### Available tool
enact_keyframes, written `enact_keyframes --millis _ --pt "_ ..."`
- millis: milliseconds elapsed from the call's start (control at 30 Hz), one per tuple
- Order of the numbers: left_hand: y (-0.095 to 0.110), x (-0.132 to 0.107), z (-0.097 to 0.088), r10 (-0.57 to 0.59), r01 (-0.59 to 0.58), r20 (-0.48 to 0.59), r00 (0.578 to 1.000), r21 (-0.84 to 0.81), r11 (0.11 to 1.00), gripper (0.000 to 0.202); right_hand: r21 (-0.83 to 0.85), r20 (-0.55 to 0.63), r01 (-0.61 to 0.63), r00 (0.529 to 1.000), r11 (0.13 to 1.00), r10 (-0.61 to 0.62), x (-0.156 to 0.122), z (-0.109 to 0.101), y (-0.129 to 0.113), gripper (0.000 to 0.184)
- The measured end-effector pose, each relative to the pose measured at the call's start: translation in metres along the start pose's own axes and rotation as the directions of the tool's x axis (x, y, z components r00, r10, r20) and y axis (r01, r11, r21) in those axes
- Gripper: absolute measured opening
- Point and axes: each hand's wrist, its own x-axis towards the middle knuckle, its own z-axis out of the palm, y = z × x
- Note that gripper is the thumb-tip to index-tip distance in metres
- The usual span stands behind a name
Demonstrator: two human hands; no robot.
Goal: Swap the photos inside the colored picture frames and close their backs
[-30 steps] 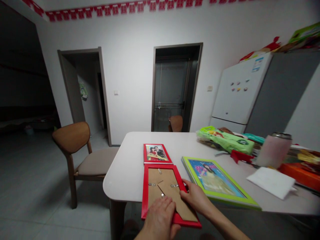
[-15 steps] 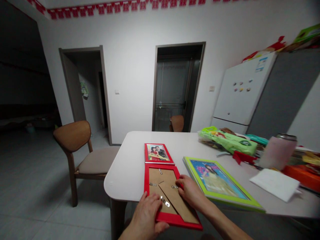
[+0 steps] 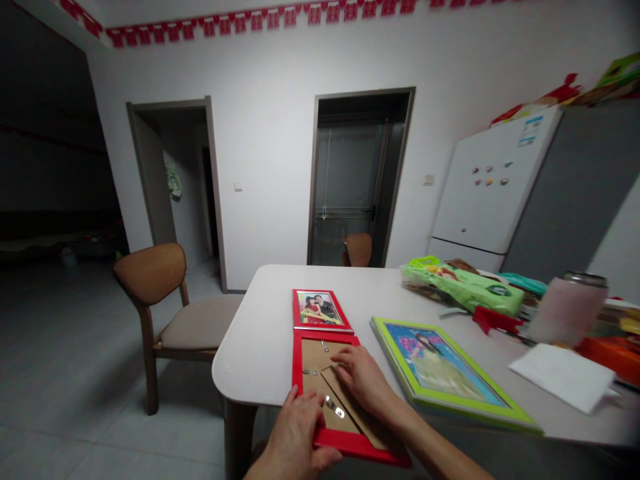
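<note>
While red frame (image 3: pixel 306 373) lies face-down at table's (image 3: pixel 260 333) 6 o'clock edge, near end overhanging: left hand (image 3: pixel 295 440) clasps near-left rim, fingers on backing. Right hand (image 3: pixel 363 383) flat, fingers apart, pressing backing, gripping nothing. Small photo frame (image 3: pixel 320 310) touching at 12 o'clock. Likely risks: heavy press on overhang tips frame off edge; metal tab nicks fingertip.

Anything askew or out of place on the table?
The large red frame lies face down, its near end overhanging the table edge; left hand and right hand rest on its back.
</note>
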Motion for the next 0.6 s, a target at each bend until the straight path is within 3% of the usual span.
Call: enact_keyframes --millis 133,267,433,600 --pt "-0.004 0.002 0.004 0.000 0.000 -0.026 1.000 0.004 1.000 0.060 0.119 0.112 0.076 0.990 0.990 -0.090 0.014 0.015 -0.030 0.023" --pt "-0.007 0.002 0.006 0.023 -0.024 -0.053 0.998 -0.018 1.000 0.061 0.089 0.090 0.049 0.994 0.995 -0.057 0.023 0.027 -0.040 0.021" --pt "-0.008 0.001 0.008 0.025 -0.027 -0.057 0.998 -0.019 0.999 0.061 0.025 0.082 0.011 0.997 1.000 -0.013 0.027 0.029 -0.030 0.023" --pt "-0.009 0.001 0.009 0.027 -0.028 -0.042 0.999 -0.010 1.000 0.067 -0.084 0.031 -0.113 0.993 0.990 0.115 0.035 0.024 -0.007 0.029"
